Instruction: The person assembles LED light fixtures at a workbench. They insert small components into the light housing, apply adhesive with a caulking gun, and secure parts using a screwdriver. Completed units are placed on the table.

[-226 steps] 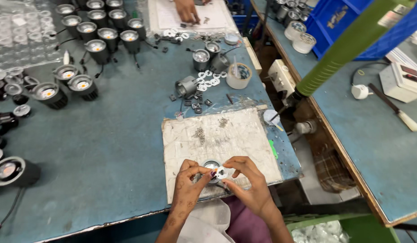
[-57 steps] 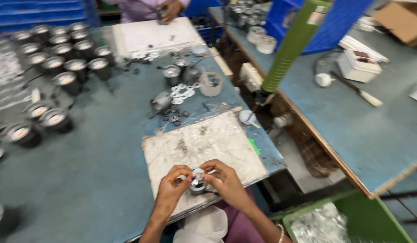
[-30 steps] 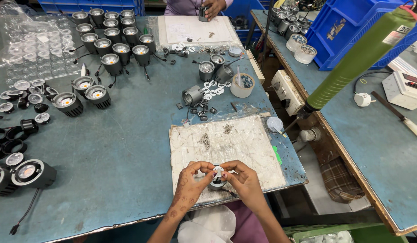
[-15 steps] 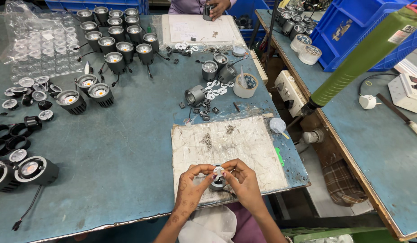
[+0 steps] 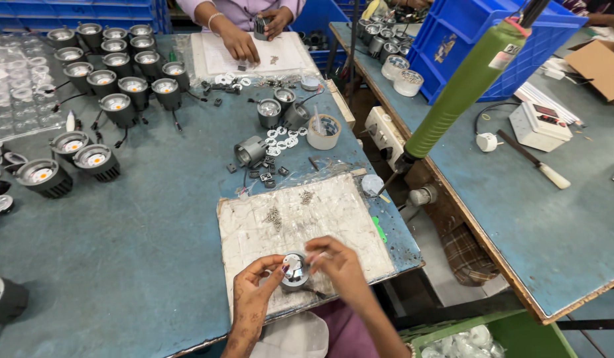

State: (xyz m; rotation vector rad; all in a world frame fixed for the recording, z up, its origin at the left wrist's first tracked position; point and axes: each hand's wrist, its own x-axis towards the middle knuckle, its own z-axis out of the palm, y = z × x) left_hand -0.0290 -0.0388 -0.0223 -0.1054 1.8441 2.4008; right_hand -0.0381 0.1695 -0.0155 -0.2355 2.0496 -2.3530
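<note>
Both hands unchanged vs 0.5s ago: L hand [image 5: 254, 292] grips lamp [image 5: 295, 272], R hand [image 5: 339, 264] pinching at its top; fitting ongoing.

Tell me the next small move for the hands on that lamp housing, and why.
Probably press the white ring down flat into the lamp housing. The left hand steadies the housing on the white mat, and the right hand fingers pinch the ring at its rim; whether it is seated cannot be told.
</note>
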